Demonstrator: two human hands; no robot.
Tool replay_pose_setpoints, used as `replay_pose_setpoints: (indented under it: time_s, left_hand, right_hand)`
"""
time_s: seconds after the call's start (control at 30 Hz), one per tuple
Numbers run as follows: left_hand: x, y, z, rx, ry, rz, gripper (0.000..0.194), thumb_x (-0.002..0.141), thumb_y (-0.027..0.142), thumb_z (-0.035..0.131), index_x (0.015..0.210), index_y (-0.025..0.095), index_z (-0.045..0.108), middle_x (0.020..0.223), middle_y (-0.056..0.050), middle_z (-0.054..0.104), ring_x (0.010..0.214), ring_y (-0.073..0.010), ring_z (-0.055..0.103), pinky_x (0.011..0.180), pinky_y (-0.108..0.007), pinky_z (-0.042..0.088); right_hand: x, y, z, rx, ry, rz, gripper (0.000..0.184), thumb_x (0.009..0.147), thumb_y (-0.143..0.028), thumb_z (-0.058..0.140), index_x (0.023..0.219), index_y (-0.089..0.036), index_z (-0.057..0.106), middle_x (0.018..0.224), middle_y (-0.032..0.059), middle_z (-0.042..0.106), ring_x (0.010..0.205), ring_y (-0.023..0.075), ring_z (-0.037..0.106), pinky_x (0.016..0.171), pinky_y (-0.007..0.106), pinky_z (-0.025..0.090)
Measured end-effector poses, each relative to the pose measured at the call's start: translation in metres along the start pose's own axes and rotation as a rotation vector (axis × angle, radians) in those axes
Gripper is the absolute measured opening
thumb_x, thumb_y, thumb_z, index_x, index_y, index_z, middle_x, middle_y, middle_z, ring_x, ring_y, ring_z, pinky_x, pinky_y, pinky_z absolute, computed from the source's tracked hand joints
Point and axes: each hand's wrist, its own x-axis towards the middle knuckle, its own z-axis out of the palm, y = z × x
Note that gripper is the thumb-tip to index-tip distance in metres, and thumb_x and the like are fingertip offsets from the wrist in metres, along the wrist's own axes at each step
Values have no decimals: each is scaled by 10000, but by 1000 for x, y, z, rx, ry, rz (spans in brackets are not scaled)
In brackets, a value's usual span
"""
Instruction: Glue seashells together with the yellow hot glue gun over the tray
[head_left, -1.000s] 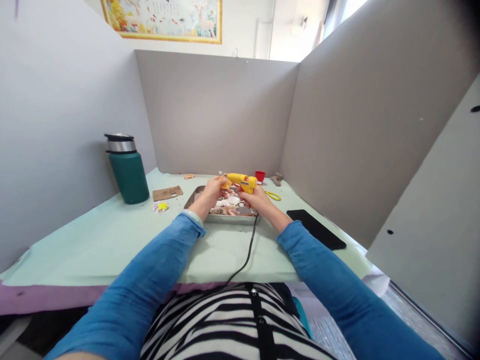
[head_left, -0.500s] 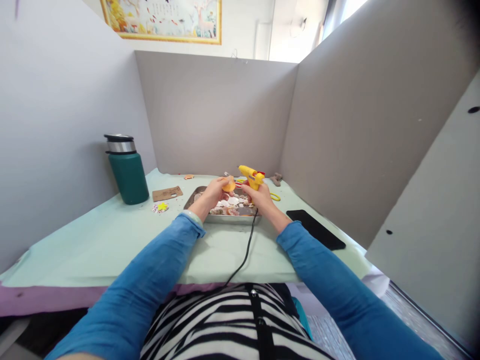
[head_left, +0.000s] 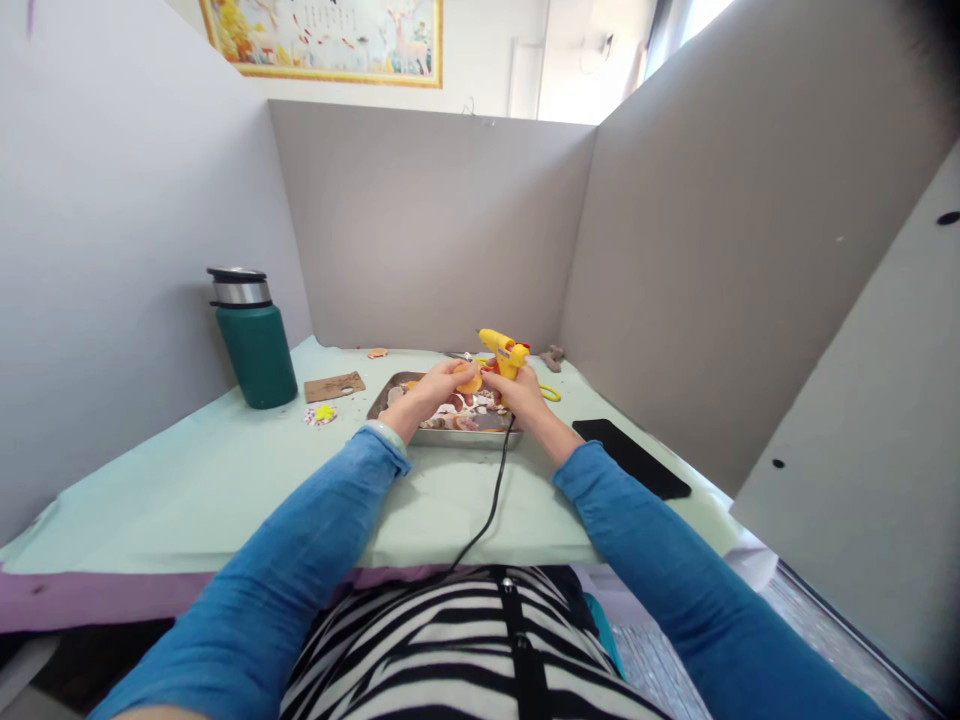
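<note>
My right hand (head_left: pixel 520 392) is closed round a yellow glue gun (head_left: pixel 504 352), its body tipped up and its nozzle end toward the left. A black cord (head_left: pixel 491 505) runs from it down to the table's front edge. My left hand (head_left: pixel 433 385) pinches a small orange shell-like piece (head_left: pixel 471 378) right beside the gun. Both hands hover over a metal tray (head_left: pixel 390 388) filled with several shells.
A green flask (head_left: pixel 255 340) stands at the left. A brown card (head_left: pixel 334 386) and small yellow bits (head_left: pixel 322 413) lie beside the tray. A black phone (head_left: pixel 630 458) lies at the right. Yellow scissors (head_left: pixel 550 393) and a red cup are behind the hands. Grey partitions wall the table.
The glue gun tipped up from lying level, and my left hand moved right with the orange piece until it sits against the gun.
</note>
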Motion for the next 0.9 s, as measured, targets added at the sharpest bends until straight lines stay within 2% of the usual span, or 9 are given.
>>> replay_pose_setpoints:
  time_s: [0.3,0.7,0.9]
  left_hand:
    - [-2,2,4,86,88,1,333,800,432,747,865,134,615,669,-10,605,444,-71,532,391,-189,375]
    - [-4,4,4,86,61,22,309,774,375,779,864,136,604,643,7,594,439,-66,528,399,-182,359]
    - [-4,6,6,126,92,30,266,807,365,744,846,139,609,619,5,587,426,-72,516,388,-192,348]
  right_hand:
    - [-3,-5,0,-6,-3,7,221,653,-295,694,824,-212,581,583,-25,521,482,114,448,444,256,382]
    - [-2,-3,0,46,-14,35,234,627,-248,673,833,-217,567,597,-37,516,471,98,424,425,245,376]
    - [-3,-5,0,64,-26,37,240,632,-251,684,834,-219,558,627,-32,541,464,91,429,423,243,380]
